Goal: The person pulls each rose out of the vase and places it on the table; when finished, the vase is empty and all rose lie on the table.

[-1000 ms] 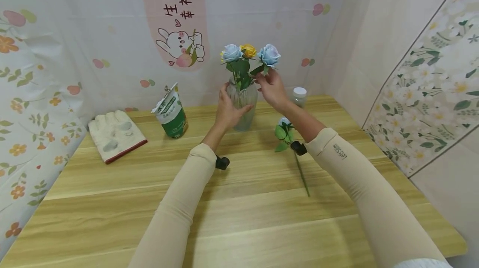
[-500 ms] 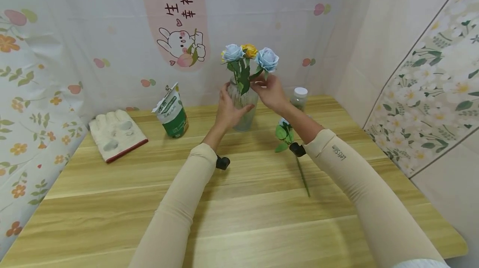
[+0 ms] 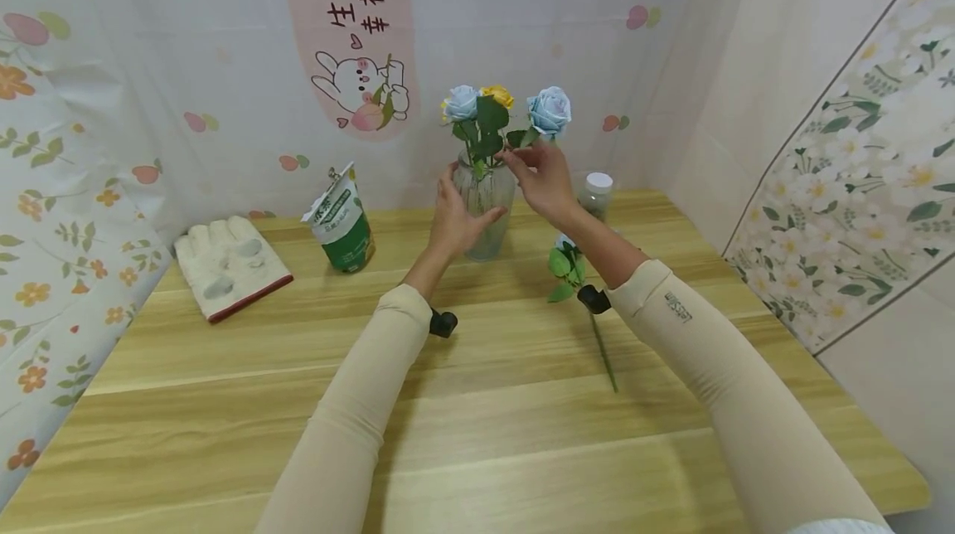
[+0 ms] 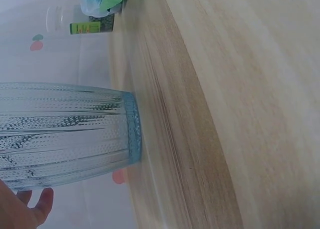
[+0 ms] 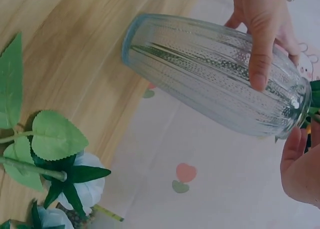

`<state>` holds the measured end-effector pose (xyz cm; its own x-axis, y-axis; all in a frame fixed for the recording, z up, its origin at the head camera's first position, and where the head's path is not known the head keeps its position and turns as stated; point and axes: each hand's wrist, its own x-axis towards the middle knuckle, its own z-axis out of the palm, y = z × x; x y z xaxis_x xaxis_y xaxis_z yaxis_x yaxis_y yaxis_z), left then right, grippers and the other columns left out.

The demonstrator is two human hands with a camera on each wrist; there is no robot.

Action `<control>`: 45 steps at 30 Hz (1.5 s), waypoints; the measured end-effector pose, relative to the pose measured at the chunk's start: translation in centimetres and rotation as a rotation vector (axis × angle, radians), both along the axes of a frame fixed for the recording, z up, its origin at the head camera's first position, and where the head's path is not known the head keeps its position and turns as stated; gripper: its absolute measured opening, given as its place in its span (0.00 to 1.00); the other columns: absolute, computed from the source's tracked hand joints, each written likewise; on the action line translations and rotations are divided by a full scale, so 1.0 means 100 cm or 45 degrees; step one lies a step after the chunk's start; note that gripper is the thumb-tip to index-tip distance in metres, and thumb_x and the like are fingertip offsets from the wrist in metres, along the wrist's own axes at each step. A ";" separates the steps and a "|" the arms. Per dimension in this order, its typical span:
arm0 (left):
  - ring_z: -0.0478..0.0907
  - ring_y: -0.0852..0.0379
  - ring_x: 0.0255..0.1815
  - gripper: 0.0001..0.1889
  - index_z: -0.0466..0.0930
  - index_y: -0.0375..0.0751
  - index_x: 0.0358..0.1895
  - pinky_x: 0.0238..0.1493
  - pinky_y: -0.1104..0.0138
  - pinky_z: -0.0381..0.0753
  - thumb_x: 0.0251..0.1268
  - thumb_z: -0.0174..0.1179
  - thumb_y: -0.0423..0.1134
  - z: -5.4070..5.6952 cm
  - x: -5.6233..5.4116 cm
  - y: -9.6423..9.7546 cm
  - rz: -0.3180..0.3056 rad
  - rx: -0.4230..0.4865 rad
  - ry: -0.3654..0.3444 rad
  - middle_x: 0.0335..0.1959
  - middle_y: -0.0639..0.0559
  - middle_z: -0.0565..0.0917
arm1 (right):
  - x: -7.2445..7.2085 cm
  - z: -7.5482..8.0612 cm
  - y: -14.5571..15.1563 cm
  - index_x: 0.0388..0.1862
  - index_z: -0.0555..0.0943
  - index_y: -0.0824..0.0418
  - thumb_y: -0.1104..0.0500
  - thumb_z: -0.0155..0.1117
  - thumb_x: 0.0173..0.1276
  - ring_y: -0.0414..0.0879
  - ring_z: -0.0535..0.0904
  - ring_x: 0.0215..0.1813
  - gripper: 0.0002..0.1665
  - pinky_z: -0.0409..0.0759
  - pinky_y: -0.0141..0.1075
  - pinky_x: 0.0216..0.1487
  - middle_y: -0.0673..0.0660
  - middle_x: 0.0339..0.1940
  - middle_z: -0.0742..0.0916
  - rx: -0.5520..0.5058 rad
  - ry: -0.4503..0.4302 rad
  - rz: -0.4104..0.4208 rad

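A ribbed clear glass vase [image 3: 488, 227] stands upright on the table, with stems inside. My left hand [image 3: 455, 223] holds its left side, the thumb across the front; the thumb also shows on the glass in the right wrist view. At the vase mouth my right hand [image 3: 546, 182] pinches the stem of a light blue rose [image 3: 550, 111], whose bloom leans out to the right; the fingertips are partly hidden. Another light blue rose [image 3: 461, 103] and a yellow rose [image 3: 497, 94] rise from the vase, with dark green leaves [image 3: 490, 123] between the blooms.
Under my right forearm lies a rose stem [image 3: 603, 351] with green leaves; the right wrist view shows two pale blooms [image 5: 90, 184] there. Behind stands a white-lidded jar [image 3: 598, 196]. To the left are a green-and-white pouch [image 3: 345, 227] and a work glove [image 3: 231, 264].
The light blue rose at my right hand dipped slightly left, then swung out to the right. My right hand has come down a little toward the vase mouth. The left hand stays on the vase.
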<state>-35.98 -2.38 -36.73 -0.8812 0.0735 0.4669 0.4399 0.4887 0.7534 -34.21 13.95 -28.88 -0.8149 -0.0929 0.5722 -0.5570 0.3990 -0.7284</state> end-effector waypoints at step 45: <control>0.60 0.41 0.73 0.57 0.41 0.45 0.77 0.68 0.51 0.65 0.54 0.73 0.57 -0.001 -0.001 0.000 0.016 -0.017 -0.002 0.73 0.40 0.58 | -0.004 -0.006 -0.009 0.34 0.85 0.70 0.68 0.63 0.70 0.45 0.85 0.42 0.06 0.75 0.28 0.20 0.55 0.35 0.90 -0.770 -0.156 0.110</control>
<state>-36.08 -2.35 -36.82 -0.8829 0.0682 0.4645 0.4323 0.5043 0.7476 -34.60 13.06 -29.49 -0.8819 0.1500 0.4469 -0.4669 -0.1470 -0.8720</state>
